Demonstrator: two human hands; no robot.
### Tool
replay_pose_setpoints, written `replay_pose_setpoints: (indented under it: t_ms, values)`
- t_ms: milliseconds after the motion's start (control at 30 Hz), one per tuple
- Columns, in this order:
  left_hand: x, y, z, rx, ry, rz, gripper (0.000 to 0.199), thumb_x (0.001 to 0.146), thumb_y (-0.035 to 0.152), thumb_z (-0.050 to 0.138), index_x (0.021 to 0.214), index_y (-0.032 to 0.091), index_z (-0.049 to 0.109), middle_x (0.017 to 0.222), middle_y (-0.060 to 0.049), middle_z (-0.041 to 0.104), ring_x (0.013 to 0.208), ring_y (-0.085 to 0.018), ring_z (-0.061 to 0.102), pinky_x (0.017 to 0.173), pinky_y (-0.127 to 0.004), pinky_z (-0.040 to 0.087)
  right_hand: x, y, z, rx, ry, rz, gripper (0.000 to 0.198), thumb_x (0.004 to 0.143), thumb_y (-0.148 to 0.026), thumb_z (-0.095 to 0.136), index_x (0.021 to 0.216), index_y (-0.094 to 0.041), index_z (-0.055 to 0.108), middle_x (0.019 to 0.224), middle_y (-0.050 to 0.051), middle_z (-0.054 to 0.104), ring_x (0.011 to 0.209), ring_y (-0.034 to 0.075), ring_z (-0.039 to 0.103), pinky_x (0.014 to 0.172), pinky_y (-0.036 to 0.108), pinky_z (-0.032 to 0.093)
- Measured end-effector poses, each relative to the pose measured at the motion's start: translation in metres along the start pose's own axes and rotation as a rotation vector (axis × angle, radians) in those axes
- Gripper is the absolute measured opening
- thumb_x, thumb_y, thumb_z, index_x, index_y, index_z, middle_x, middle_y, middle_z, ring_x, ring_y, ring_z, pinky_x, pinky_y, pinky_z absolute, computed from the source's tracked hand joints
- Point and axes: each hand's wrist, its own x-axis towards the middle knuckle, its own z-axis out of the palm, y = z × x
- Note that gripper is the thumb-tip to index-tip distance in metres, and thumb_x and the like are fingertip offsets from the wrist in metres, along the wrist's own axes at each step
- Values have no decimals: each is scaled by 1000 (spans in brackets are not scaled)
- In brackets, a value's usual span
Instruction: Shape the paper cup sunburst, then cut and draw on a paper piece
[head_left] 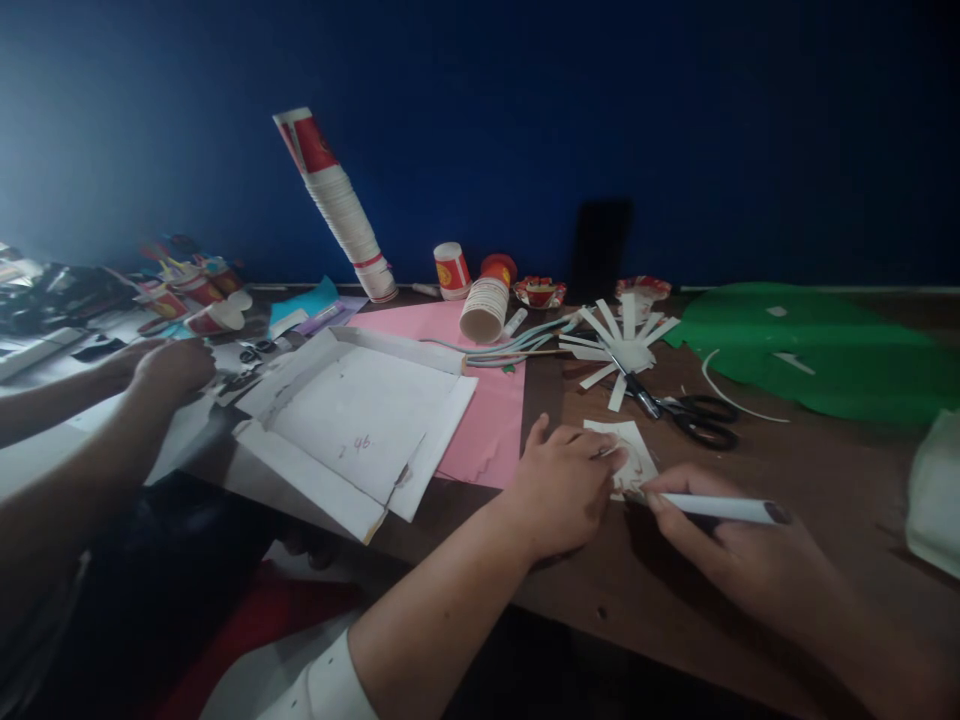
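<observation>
My right hand (712, 540) grips a white marker pen (724, 508), its dark end pointing right and its tip at a small piece of white paper (634, 445). Reddish-brown marks show on that paper. My left hand (566, 480) presses the paper to the table from the left, fingers curled and the little finger lifted. Just beyond lie black-handled scissors (701, 418) and a bundle of white paper strips (630, 350) fanned out like a star.
An opened white box (360, 410) overlaps pink paper (487, 430). Behind stand a leaning stack of paper cups (345, 220) and a single cup (451, 270). Green paper (810, 350) lies at right. A co-worker's hands (172, 370) work at left.
</observation>
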Motion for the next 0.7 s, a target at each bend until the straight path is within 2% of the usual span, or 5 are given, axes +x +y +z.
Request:
replay_pose_setpoints:
  t_ms: [100,300,400,700]
  values:
    - [0,0,0,6,-3,1,40,101,24,44,138,25,60,149,-4,59,133,-27,52,124,-62,24,0,2,1,1,7,7,25,94,-44,53,82,-29,68,68,-3,73,58,17,67,57,27,53]
    - [0,0,-1,11,-2,-8,41,103,25,41,139,24,60,149,-4,59,133,-27,52,123,-62,25,-7,11,1,-8,66,25,29,95,-51,55,90,-29,72,83,1,78,74,21,74,67,30,58]
    - [0,1,-1,20,-10,-9,41,103,25,41,139,25,60,149,-4,59,133,-26,53,124,-62,25,-9,15,0,-25,81,50,29,94,-52,57,91,-28,72,82,2,78,72,21,74,67,30,58]
    - [0,0,0,2,-7,-9,41,102,25,42,139,24,60,149,-4,59,134,-26,51,123,-63,25,-6,6,3,7,69,0,28,94,-50,56,88,-28,72,79,0,77,70,20,74,65,29,57]
